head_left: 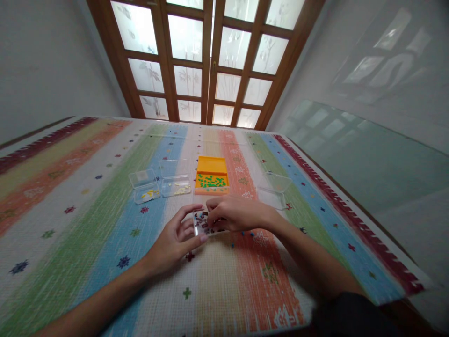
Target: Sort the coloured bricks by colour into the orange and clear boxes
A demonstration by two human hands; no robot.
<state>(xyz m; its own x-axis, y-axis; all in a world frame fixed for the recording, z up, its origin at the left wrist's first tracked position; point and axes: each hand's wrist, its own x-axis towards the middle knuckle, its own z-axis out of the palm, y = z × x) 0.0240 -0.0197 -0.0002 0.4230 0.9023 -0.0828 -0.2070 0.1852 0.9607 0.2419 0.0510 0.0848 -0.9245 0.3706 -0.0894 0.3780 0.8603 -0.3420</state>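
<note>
A clear shallow box (201, 229) with small dark brown and a few blue pieces lies on the striped cloth. My left hand (180, 231) holds its left side, thumb at the near edge and fingers around the far edge. Over the right part of the box is my right hand (231, 213), its fingers bent down among the pieces; whatever is between the fingertips is hidden. Several small blue pieces (251, 234) lie on the cloth right of the box. Just beyond stands an open yellow box (212, 164) with green pieces inside.
Left of the yellow box are two open clear boxes, one with yellow and white pieces (149, 194), the other with pale pieces (181, 188). Another open clear box (275, 199) sits to the right, behind my right wrist. Wooden doors with glass panes (210, 65) stand beyond the table.
</note>
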